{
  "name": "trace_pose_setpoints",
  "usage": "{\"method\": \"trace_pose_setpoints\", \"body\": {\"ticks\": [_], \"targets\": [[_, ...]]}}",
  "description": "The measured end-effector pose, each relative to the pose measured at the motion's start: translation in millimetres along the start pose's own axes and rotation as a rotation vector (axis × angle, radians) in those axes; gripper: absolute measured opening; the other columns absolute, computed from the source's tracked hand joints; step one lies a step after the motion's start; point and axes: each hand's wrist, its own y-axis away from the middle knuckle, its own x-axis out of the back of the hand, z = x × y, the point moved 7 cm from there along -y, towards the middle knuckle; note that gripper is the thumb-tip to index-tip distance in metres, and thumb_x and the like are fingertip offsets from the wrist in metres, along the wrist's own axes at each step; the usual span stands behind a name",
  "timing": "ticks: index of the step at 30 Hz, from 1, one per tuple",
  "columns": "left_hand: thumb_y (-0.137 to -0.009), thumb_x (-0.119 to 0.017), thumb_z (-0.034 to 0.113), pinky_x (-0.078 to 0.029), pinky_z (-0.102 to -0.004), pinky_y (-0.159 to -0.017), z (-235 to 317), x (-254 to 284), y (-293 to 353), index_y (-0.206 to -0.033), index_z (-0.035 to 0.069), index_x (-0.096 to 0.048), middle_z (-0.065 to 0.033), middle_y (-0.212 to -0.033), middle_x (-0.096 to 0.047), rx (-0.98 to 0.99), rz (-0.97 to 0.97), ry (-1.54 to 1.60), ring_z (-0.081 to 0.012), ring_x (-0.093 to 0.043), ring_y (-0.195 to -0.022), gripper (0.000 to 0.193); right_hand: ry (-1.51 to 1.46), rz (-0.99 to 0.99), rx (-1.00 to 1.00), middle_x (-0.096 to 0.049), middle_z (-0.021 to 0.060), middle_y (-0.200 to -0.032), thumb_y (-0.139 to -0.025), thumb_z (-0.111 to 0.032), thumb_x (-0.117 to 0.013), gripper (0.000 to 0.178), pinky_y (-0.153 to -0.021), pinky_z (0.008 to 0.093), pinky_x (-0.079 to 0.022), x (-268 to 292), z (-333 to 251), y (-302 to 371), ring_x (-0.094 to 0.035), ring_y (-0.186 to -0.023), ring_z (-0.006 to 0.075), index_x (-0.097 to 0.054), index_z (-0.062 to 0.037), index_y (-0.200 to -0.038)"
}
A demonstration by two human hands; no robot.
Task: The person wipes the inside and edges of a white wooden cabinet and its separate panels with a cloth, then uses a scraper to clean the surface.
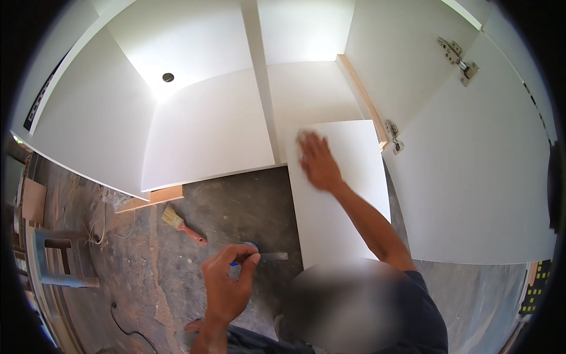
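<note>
Right hand (318, 162) lies flat, fingers spread, on the white panel (339, 200) leaning at the cabinet (206, 135) opening. Left hand (227, 283) is pinched around a blue-handled scraper (262, 255). I judge steady palm pressure keeps the panel from sliding.

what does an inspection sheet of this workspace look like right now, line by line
surface: bare grey concrete floor, rough and stained
job's things: white panel lying in front of the open white cabinet; blue-handled tool with a flat metal blade
clutter: paintbrush on the floor; wood strip under the cabinet edge
grippers: left hand pinches the blue-handled tool; right hand pressed flat on the panel, blurred
cables: black cable on the floor at lower left
surroundings: open cabinet door with metal hinges at right
</note>
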Motion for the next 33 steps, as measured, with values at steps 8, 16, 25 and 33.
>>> {"method": "trace_pose_setpoints", "body": {"ticks": [8,16,25,33], "targets": [[-0.089,-0.076,0.006,-0.052,-0.0297,-0.073,-4,-1,-1,-0.095,-0.001,-0.073,-0.0104,-0.082,-0.074,0.011,0.02,-0.04,-0.0154,-0.069,-0.077,0.01,-0.115,-0.008,0.103,-0.032,0.0182,-0.165,-0.104,-0.029,-0.052,0.057,-0.127,0.0541,-0.02,2,-21,-14,-0.026,-0.154,0.0397,-0.04,-0.0057,-0.155],[-0.091,-0.075,0.007,-0.051,-0.0281,-0.072,-7,-9,-2,-0.096,-0.001,-0.073,-0.009,-0.081,-0.074,0.017,0.002,-0.032,-0.0144,-0.069,-0.076,0.01,-0.165,0.014,0.061,-0.033,0.0208,-0.164,-0.104,-0.024,-0.05,0.052,-0.125,0.0582,-0.019,-6,-41,3,-0.026,-0.154,0.0405,-0.045,-0.0021,-0.151],[-0.089,-0.076,0.006,-0.055,-0.032,-0.074,-6,2,-1,-0.096,-0.001,-0.073,-0.0131,-0.085,-0.076,0.027,0.035,0.003,-0.021,-0.073,-0.077,0.01,-0.213,-0.451,0.688,-0.029,0.0149,-0.169,-0.102,-0.027,-0.053,0.06,-0.126,0.0546,-0.02,31,-118,242,-0.024,-0.157,0.0339,-0.039,-0.01,-0.158],[-0.089,-0.075,0.006,-0.054,-0.0312,-0.075,-8,-13,1,-0.095,0.0,-0.073,-0.0125,-0.084,-0.076,0.041,-0.003,-0.009,-0.0213,-0.073,-0.078,0.009,-0.009,0.038,-0.019,-0.031,0.0167,-0.166,-0.106,-0.034,-0.047,0.059,-0.126,0.0539,-0.02,9,9,-3,-0.027,-0.154,0.0369,-0.038,-0.0068,-0.157]]}}
